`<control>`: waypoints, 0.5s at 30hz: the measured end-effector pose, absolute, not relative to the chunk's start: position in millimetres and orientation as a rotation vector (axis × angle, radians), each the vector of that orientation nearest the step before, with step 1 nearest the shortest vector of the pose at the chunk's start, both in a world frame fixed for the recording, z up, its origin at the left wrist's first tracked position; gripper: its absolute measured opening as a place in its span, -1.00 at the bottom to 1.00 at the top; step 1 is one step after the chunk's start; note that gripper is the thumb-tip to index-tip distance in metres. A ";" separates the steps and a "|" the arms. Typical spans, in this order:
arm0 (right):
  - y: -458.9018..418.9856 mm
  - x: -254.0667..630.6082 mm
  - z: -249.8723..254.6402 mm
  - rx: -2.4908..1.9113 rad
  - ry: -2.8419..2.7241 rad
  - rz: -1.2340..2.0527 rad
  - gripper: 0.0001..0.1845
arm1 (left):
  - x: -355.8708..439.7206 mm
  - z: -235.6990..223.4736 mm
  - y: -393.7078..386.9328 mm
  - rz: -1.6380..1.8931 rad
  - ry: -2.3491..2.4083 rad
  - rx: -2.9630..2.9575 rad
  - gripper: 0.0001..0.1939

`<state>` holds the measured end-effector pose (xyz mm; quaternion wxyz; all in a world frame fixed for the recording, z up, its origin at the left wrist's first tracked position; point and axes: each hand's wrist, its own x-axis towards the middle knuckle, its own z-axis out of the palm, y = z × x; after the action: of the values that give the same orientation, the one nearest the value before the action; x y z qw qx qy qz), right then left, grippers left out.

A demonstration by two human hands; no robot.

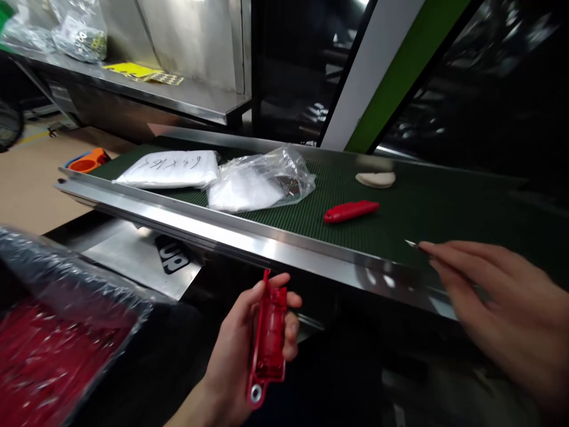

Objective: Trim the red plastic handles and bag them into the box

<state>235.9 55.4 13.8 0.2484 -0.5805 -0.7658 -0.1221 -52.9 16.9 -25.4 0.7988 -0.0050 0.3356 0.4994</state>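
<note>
My left hand (231,344) is closed around a red plastic housing (270,335), held upright in front of the belt's metal edge. Its hollow inner side faces me, and a metal ring sits in its lower end. Over the belt at the right, my right hand (502,302) pinches a small pointed metal blade (411,244) between thumb and fingertips, the tip pointing left. A closed red plastic handle (351,211) lies on the dark green conveyor belt (427,207), left of and beyond the blade. Behind it rests a whitish rounded piece (376,179).
On the belt's left part lie a white packet with handwriting (169,169) and a clear plastic bag (262,181). A metal rail (249,237) edges the belt. A plastic-lined bin of red parts (57,362) stands lower left. Orange scissor-like handles (89,161) lie beyond the belt's end.
</note>
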 end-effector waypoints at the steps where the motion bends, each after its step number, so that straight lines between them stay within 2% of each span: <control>1: 73.1 244.8 19.4 -1.665 -2.111 -0.295 -0.70 | -54.8 -27.7 15.3 1.071 0.734 -0.020 -0.62; 3: 103.8 254.9 26.3 -1.740 -2.218 -0.149 -0.68 | -59.2 -32.7 11.6 1.081 0.747 -0.042 -0.62; 6: 136.4 241.4 30.0 -1.657 -2.350 -0.114 -0.63 | -67.7 -40.8 5.8 1.083 0.776 -0.086 -0.62; 15: 215.3 57.3 23.0 -1.405 -2.697 0.017 -0.75 | -74.4 -94.3 -23.3 1.051 0.744 -0.055 -0.53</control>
<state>57.3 215.3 23.0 0.0500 -0.4613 -0.8858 0.0056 -74.4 -23.3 -94.3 0.7993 -0.0255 0.3469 0.4900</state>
